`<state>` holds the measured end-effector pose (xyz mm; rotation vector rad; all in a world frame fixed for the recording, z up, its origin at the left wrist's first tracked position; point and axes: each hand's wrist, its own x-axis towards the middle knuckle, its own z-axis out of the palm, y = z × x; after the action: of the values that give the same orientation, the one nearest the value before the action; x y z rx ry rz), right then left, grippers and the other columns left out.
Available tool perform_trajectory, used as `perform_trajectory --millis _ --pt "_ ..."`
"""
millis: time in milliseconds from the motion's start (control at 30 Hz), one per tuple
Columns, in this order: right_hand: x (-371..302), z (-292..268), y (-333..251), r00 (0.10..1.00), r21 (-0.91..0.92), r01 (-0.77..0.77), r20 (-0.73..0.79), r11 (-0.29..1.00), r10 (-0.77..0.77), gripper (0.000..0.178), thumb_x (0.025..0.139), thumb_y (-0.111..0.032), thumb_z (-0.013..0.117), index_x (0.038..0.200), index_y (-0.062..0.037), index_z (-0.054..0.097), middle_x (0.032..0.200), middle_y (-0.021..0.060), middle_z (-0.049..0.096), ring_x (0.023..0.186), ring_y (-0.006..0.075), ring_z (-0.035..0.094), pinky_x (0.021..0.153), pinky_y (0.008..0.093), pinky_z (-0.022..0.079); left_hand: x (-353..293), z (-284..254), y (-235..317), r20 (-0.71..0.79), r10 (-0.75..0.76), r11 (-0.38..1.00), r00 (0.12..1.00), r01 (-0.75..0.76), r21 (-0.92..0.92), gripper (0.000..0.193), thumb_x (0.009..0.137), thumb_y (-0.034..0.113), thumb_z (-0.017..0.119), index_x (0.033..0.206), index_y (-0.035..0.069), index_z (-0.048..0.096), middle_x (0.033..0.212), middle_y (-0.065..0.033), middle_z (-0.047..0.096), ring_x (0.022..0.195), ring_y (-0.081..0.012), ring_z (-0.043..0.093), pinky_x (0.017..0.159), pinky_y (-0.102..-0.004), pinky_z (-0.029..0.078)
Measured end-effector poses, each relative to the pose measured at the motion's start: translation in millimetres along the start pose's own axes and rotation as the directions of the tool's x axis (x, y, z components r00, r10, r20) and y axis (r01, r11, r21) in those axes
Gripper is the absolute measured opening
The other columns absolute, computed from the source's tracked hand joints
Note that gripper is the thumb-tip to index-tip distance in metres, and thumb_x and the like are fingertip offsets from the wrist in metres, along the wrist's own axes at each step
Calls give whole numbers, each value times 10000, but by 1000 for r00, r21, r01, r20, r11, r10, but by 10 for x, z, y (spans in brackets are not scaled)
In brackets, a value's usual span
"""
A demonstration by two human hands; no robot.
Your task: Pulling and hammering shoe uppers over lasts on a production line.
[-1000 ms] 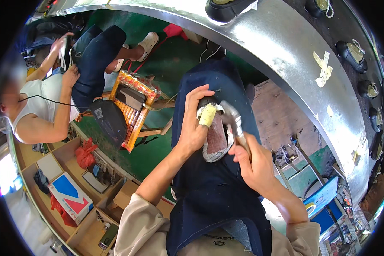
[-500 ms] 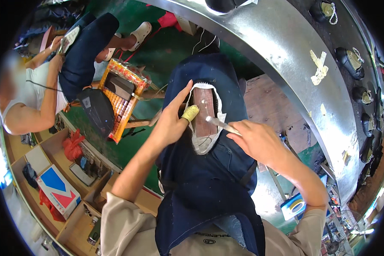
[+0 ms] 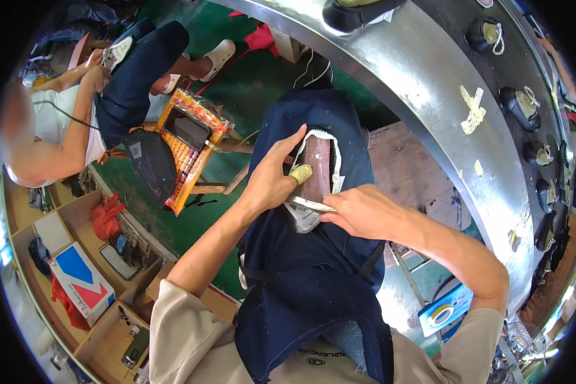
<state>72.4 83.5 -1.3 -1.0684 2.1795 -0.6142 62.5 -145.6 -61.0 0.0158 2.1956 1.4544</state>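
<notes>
Sole side up on my lap lies a shoe upper (image 3: 336,153) drawn over a last, a white edge turned in around a reddish-brown inner sole (image 3: 318,163). My left hand (image 3: 276,176) grips its left side. The thumb, wrapped in a yellow covering (image 3: 301,173), presses over the rim, and the fingers reach along the outside. My right hand (image 3: 365,214) is closed around a slim metal hand tool (image 3: 310,204), which lies crosswise over the shoe's near end. Whether its tip touches the white edge, I cannot tell.
On the left a person (image 3: 64,121) handles a white shoe (image 3: 116,52). A bamboo stool (image 3: 185,150) bears a phone and a black item. Wooden trays (image 3: 102,256) hold odds and ends. A curved metal conveyor edge (image 3: 422,57) runs past on the right, with several lasted black shoes (image 3: 521,105).
My right hand has brought the metal tool left and toward me, from the shoe's middle to its near end. My left hand keeps its grip. The other person's shoe has shifted.
</notes>
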Motion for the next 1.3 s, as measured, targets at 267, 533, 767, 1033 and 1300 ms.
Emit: perform_trajectory --millis 267,533,767,1033,1300 --pt "-147 -93 -409 988 -491 -136 -126 861 84 132 734 -56 677 846 13 674 768 161 706 726 272 738 638 349 592 -1 11 92 -29 -9 1000 1000 9 17 808 888 92 774 1603 185 411 1405 -151 545 1027 -235 599 980 -348 517" --pt "-247 66 -334 979 -429 -143 -194 892 64 142 753 -65 686 872 11 666 750 145 696 702 271 725 634 362 586 13 33 73 -16 38 999 999 -38 16 804 886 106 790 1597 189 423 1439 -150 522 996 -223 591 971 -335 520" --pt "-372 -92 -478 965 -159 -261 -50 952 256 184 924 -162 660 839 -1 628 725 156 683 678 286 716 588 356 566 -684 400 -348 -26 -302 709 953 206 -675 567 1099 264 460 1620 91 321 1612 -140 415 1454 -253 435 1165 -388 372" --pt "-213 643 -315 915 49 -291 -278 956 293 327 1021 -291 631 858 -12 579 654 158 644 581 336 690 492 406 536 -682 522 -356 390 -260 94 884 425 -900 681 1072 529 392 1551 45 406 1546 -130 496 1432 -292 455 1232 -443 286" --pt "-339 873 -310 853 792 -269 -69 549 517 373 1039 -292 613 858 33 609 694 172 701 624 355 700 586 451 537 -511 487 -124 366 -421 355 830 522 -775 499 1062 350 514 1393 -23 538 1290 -127 660 1225 -253 616 1086 -422 446"
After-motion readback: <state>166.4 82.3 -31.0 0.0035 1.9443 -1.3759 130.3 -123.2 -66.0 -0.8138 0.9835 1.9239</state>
